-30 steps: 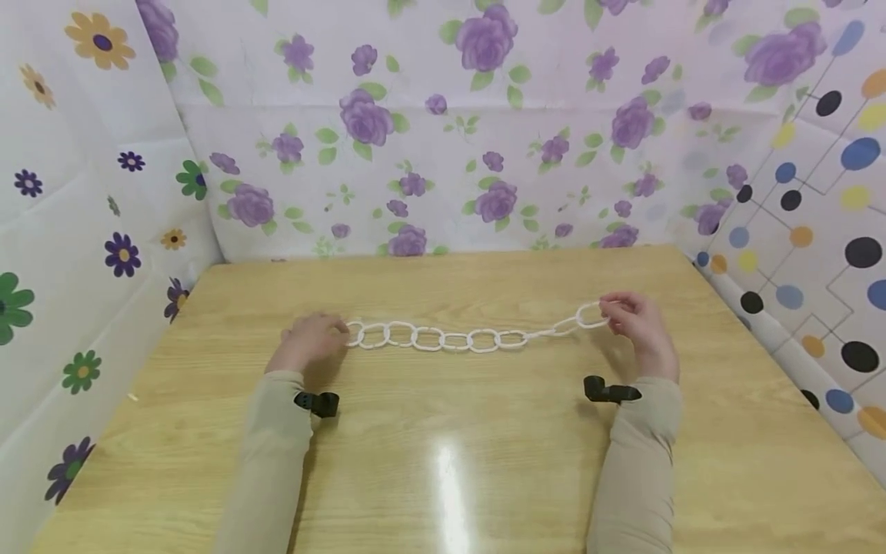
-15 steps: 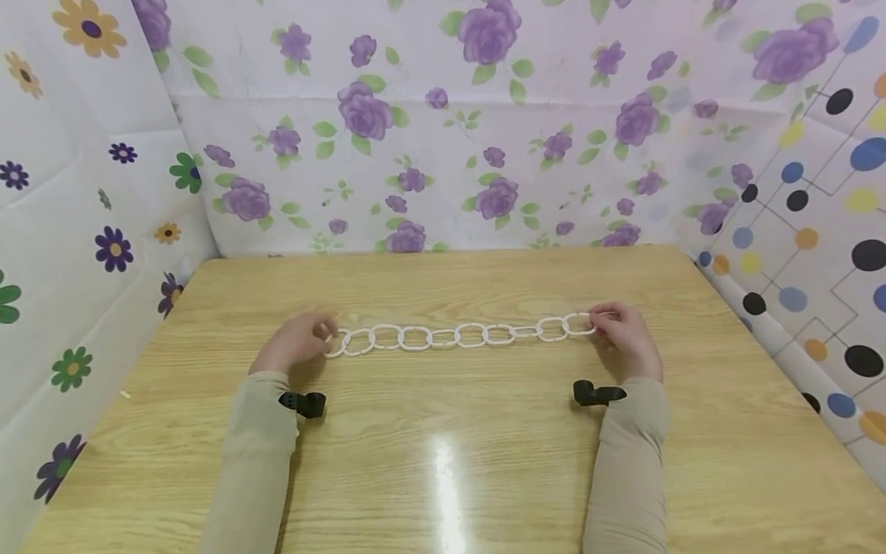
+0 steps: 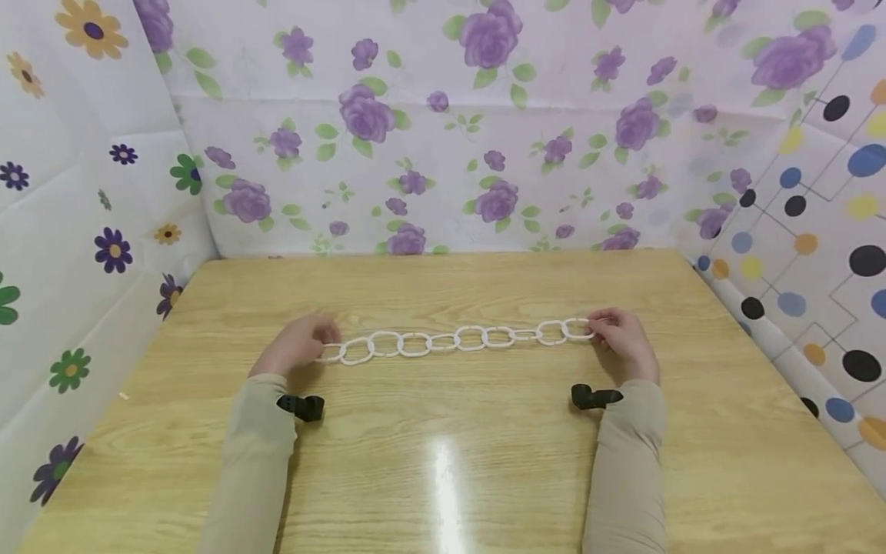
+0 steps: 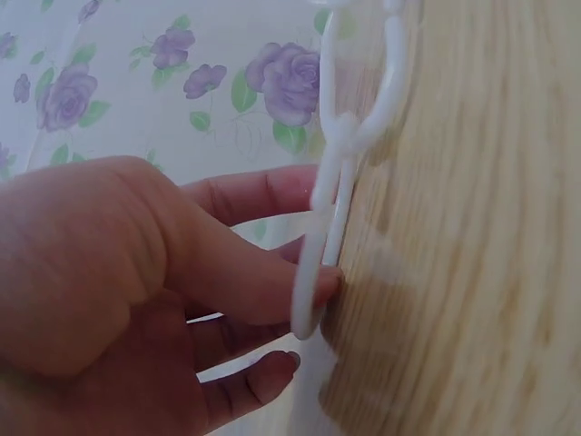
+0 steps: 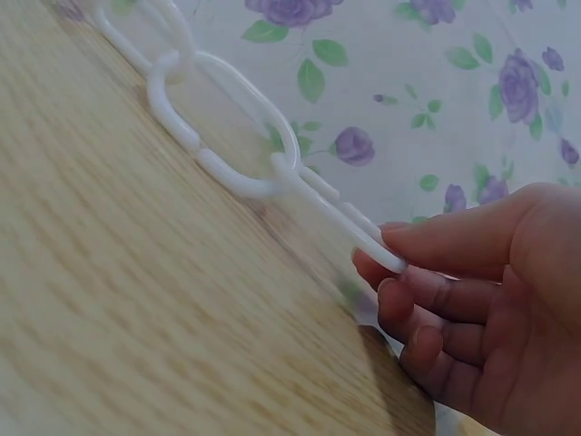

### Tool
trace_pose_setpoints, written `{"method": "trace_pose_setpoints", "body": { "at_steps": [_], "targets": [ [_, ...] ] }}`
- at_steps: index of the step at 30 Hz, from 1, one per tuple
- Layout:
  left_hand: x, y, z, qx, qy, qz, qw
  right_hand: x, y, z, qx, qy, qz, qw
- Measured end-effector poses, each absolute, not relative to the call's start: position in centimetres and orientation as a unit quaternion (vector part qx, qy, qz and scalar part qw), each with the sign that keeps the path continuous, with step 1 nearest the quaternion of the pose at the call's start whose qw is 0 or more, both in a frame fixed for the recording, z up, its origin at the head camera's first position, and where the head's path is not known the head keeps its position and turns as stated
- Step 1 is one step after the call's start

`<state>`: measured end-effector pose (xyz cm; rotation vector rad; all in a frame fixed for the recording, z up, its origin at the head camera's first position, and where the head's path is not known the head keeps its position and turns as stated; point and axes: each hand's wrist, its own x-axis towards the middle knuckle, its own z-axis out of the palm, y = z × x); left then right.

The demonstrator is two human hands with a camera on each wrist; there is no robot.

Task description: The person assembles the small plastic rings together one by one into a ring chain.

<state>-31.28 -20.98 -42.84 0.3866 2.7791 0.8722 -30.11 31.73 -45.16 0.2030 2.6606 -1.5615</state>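
Observation:
A chain of white plastic oval links [image 3: 414, 345] stretches across the wooden table between both hands. My left hand [image 3: 296, 344] holds its left end link [image 4: 313, 245]; in the left wrist view the thumb lies at that link's lower end, with the fingers curved behind. At the other end my right hand [image 3: 625, 338] pinches the last link [image 5: 340, 218] between thumb and fingertips, as the right wrist view shows, while its other fingers curl in. Several links sag close to the tabletop; whether they touch it is hard to tell.
The wooden table [image 3: 526, 454] runs back to a floral cloth [image 3: 429, 169]. Patterned cloths also hang at the left [image 3: 62, 200] and right [image 3: 824, 231]. A small pale scrap [image 3: 124, 396] lies near the table's left edge.
Both hands have shifted left, and the chain with them. It now runs straighter and more level, its right end lower than before. The left end link has tipped flatter.

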Motion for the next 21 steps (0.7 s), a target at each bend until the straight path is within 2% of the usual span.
{"method": "trace_pose_setpoints", "body": {
  "at_steps": [8, 12, 21],
  "targets": [
    [-31.3, -22.4, -43.6, 0.148, 0.937, 0.310, 0.060, -30.9, 31.1, -45.7, 0.037, 0.880, -0.472, 0.033],
    [-31.6, -22.7, -43.9, 0.155, 0.937, 0.309, 0.051, -31.0, 31.0, -45.9, 0.046, 0.887, -0.457, 0.047],
    [-31.3, -22.9, -44.3, 0.144, 0.939, 0.311, 0.041, -30.0, 31.2, -46.5, 0.047, 0.896, -0.440, 0.037]
  ]
}}
